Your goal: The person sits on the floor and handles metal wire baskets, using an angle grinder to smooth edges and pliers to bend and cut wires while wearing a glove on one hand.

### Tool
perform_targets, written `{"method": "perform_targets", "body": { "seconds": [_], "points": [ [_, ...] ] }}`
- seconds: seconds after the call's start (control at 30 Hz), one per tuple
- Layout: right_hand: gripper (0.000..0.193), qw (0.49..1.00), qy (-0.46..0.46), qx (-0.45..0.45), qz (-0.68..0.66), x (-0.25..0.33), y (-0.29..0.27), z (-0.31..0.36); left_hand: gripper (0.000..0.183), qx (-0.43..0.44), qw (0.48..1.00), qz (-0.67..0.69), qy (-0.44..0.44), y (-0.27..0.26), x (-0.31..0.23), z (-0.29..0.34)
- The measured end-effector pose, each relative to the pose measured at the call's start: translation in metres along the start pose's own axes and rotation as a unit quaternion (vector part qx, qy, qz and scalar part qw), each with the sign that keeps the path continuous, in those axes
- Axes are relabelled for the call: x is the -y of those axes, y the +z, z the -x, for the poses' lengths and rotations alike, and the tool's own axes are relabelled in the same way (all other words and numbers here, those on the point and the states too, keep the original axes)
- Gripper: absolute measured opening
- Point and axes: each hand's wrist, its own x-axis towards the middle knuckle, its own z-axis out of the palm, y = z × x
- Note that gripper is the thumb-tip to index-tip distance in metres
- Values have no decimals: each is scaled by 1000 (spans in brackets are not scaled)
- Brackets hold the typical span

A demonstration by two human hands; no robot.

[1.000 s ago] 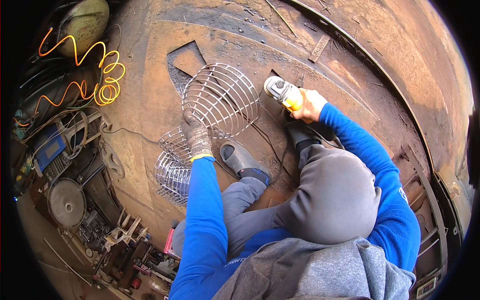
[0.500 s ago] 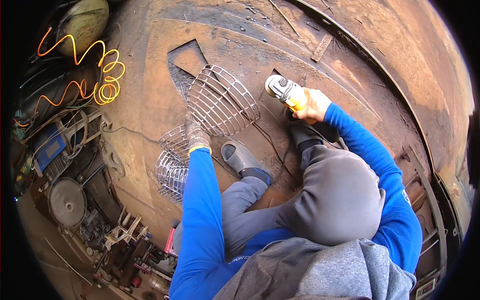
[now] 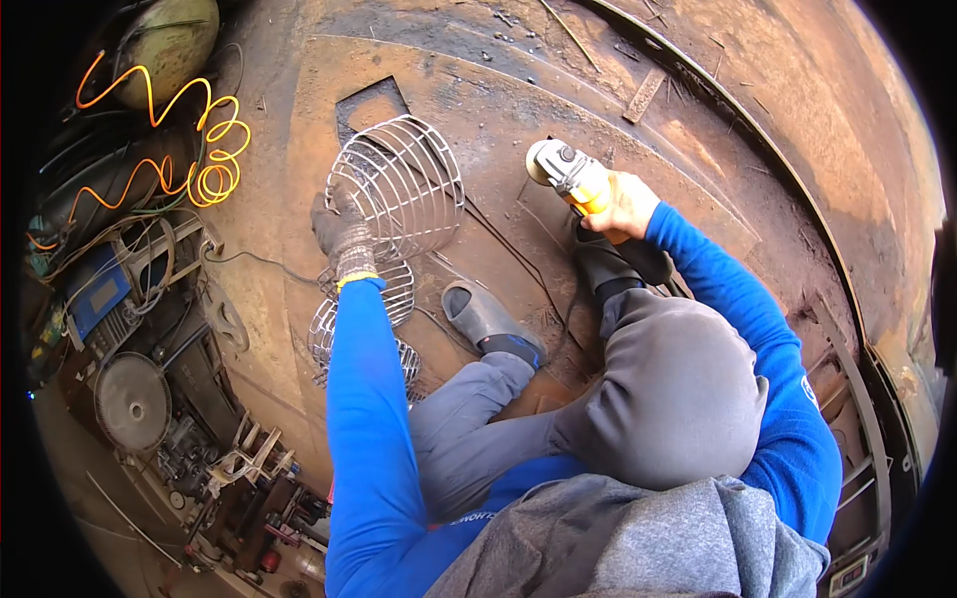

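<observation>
Occupying the upper middle of the head view, a rounded wire cage [image 3: 404,184] of crossed metal bars is held tilted over a rust-brown steel floor [image 3: 478,120]; whether it is rested on that surface cannot be told. Its lower left edge is clasped by the gloved left hand [image 3: 344,224], whose fingers are closed about the bars and are partly hidden among them. More wire latticework [image 3: 396,291] is seen just below the left wrist, partly covered by the blue left sleeve [image 3: 369,399]. To the right, a yellow and grey angle grinder [image 3: 573,177] is gripped by the bare right hand [image 3: 628,207], the fingers being wrapped around its body. The grinder's pale disc [image 3: 537,163] is directed toward the upper left and is clearly separated from the cage by a gap. Between and below the hands, a grey left shoe [image 3: 486,314] is planted on the floor, with a dark cable [image 3: 503,246] trailed nearby. At the left margin, an orange coiled hose [image 3: 239,135] is placed below and beside a rounded greenish tank [image 3: 179,55], while a blue-fronted box [image 3: 100,294] and a large round grey plate [image 3: 133,403] are set lower down.
</observation>
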Motion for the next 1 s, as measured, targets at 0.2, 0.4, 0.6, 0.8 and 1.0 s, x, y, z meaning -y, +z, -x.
{"method": "perform_targets", "body": {
  "seconds": [0.2,0.4,0.6,0.8,1.0],
  "points": [
    [52,999,-25,16,-29,-20,-1,5,65,2,999,-38,-4,1,-6,0],
    [50,995,-14,35,-89,-17,-8,10,54,3,1000,-30,5,0,2,-4],
    [51,990,7,38,-137,-17,-10,12,46,-10,998,-46,34,-4,-12,7],
    [50,988,17,50,-145,-22,-10,14,47,32,998,-44,20,-9,-29,19],
    [45,982,-4,60,-180,-10,-13,14,56,18,957,282,-68,-21,-1,41]
  ]
}}
